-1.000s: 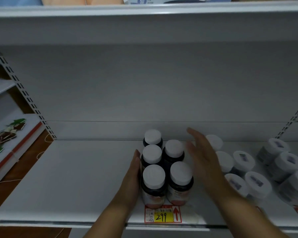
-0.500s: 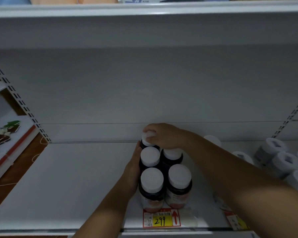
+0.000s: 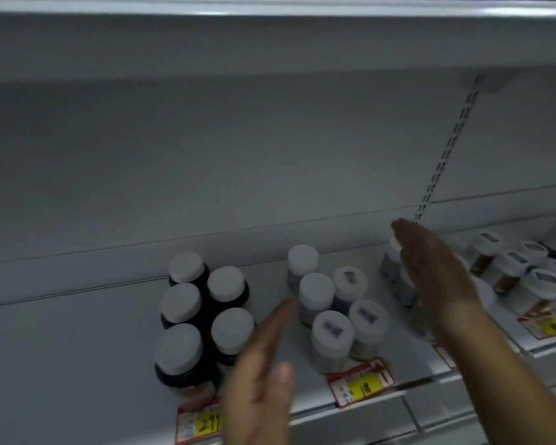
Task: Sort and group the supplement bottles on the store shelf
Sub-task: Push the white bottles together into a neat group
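Note:
Several dark supplement bottles (image 3: 203,313) with white caps stand grouped on the white shelf (image 3: 77,348). To their right stands a cluster of smaller pale bottles (image 3: 331,309), some with stickers on their caps. My left hand (image 3: 264,370) is flat and open between the two groups, its fingertips near the pale cluster. My right hand (image 3: 437,271) is open, held edge-on to the right of the pale cluster, and it covers part of another group of white-capped bottles (image 3: 395,268). Neither hand holds anything.
More white-capped bottles (image 3: 520,268) with brown bodies stand at the far right. Price tags (image 3: 360,383) hang on the shelf's front edge. An upper shelf (image 3: 270,33) overhangs. A slotted upright (image 3: 443,155) runs up the back wall.
Both hands have left the dark bottles and shifted right, now flanking the pale cluster. The view has swung to the right, so the dark group sits further left.

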The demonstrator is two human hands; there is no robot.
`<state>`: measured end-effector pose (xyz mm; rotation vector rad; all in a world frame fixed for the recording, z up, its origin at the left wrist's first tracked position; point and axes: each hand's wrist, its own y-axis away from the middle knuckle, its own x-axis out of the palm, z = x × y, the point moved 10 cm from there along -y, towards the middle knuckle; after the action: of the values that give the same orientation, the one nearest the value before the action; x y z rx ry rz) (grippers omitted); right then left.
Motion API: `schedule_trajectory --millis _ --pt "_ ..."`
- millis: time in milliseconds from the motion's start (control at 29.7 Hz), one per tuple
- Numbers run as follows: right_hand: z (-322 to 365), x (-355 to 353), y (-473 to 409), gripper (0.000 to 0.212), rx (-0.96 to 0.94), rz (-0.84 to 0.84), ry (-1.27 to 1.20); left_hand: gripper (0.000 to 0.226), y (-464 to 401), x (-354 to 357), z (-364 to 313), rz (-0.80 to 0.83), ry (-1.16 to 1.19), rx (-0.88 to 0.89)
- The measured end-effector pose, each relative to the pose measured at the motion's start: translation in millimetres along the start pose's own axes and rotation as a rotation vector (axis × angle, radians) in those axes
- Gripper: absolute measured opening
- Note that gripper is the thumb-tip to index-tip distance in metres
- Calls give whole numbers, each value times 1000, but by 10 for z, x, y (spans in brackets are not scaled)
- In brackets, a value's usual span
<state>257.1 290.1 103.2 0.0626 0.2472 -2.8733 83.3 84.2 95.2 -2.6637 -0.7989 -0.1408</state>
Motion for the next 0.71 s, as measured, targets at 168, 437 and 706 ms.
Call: schedule_trajectory --millis 168,437,706 --pt "-821 57 107 21 216 42 -81 42 -102 404 1024 -99 -152 -319" --pt "-1109 498 229 36 199 321 -115 50 -360 566 1462 -115 125 -483" --pt "-913 238 20 30 35 132 63 54 -351 573 1506 -27 150 -522"
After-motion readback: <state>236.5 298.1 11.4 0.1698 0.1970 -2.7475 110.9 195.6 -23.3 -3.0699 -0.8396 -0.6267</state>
